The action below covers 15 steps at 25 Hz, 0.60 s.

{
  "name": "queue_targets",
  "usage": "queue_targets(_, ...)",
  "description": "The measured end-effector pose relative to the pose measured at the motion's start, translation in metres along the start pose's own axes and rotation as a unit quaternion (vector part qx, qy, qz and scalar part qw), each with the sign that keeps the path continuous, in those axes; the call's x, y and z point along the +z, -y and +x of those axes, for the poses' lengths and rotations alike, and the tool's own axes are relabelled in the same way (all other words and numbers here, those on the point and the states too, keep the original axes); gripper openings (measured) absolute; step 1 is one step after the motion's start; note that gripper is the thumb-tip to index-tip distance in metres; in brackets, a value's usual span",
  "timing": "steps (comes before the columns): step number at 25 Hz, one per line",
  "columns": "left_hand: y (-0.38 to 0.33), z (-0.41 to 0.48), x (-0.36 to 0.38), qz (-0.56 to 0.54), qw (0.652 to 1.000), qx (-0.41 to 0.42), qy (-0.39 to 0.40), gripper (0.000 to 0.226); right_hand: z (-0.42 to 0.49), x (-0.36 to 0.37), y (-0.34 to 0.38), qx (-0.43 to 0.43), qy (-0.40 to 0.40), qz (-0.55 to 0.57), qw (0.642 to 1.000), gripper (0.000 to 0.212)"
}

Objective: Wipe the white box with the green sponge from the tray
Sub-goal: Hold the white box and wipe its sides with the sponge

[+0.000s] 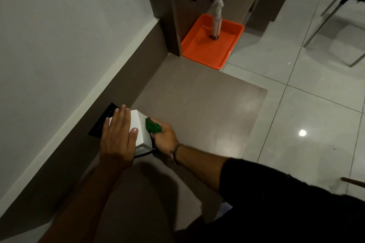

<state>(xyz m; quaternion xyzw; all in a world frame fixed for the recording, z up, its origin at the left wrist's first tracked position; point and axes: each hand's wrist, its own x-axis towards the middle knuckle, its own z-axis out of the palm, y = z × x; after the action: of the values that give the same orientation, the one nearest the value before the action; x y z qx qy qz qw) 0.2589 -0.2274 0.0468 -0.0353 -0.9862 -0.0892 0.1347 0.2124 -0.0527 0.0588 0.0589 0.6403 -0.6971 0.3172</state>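
Note:
The white box (140, 130) stands on the brown tabletop (197, 100) close to the wall. My left hand (118, 136) lies flat on its top, fingers spread, pressing it down. My right hand (165, 137) grips the green sponge (153, 125) and holds it against the box's right side face. A black cable (143, 154) runs from under the box. The orange tray (203, 49) sits on the floor beyond the table's far corner.
A spray bottle (217, 17) stands upright in the tray. A black wall socket plate (102, 120) is set in the brown ledge behind the box. Glossy white tiles lie to the right, with chair legs (331, 16) at the far right.

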Motion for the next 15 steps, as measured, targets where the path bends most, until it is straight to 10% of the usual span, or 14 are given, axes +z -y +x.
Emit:
queue_targets(6, 0.007, 0.000, 0.008, 0.053, 0.998, 0.023, -0.021, 0.056, -0.020, 0.009, -0.007, -0.094, 0.012, -0.004, 0.995, 0.049)
queue_targets(15, 0.003, 0.004, 0.007, 0.001, 1.000, -0.025, -0.015, 0.061, 0.041, 0.004, 0.038, 0.124, -0.042, -0.005, 0.991, 0.027)
